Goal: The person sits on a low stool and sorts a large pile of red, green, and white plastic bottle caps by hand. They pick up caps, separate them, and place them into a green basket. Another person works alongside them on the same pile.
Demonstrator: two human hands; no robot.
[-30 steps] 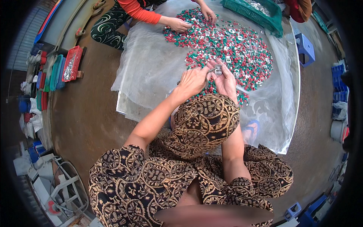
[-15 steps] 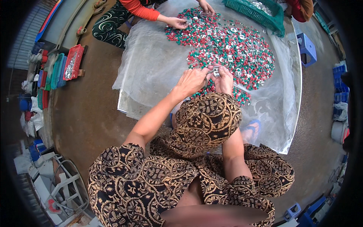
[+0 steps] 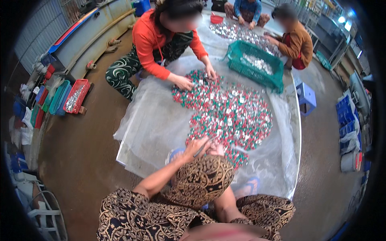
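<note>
A thin dark tool point(image 3: 200, 150) slants just over the near edge of the pile point(image 3: 231, 116) of small red, green and pale shiny pieces, its tip too blurred to make out. The left hand point(image 3: 196, 149), at the pile's near left edge, is closed round the tool; the right hand point(image 3: 216, 149) is just beside it, against the near edge, its wrist hidden behind a patterned knee point(image 3: 205, 176), and whether it holds anything I cannot tell. Single pieces in the pile smear together. A thin pale sheet point(image 3: 150, 124) spreads under and around the pile. At the pile's far left, a person in an orange-red top point(image 3: 146, 50) reaches into it. Beyond the pile stands a green basket point(image 3: 254, 79) of shiny pieces; farther off, two more people are partly visible, one cut off by the upper edge. Right of the pile is a blue stool point(image 3: 308, 97).
</note>
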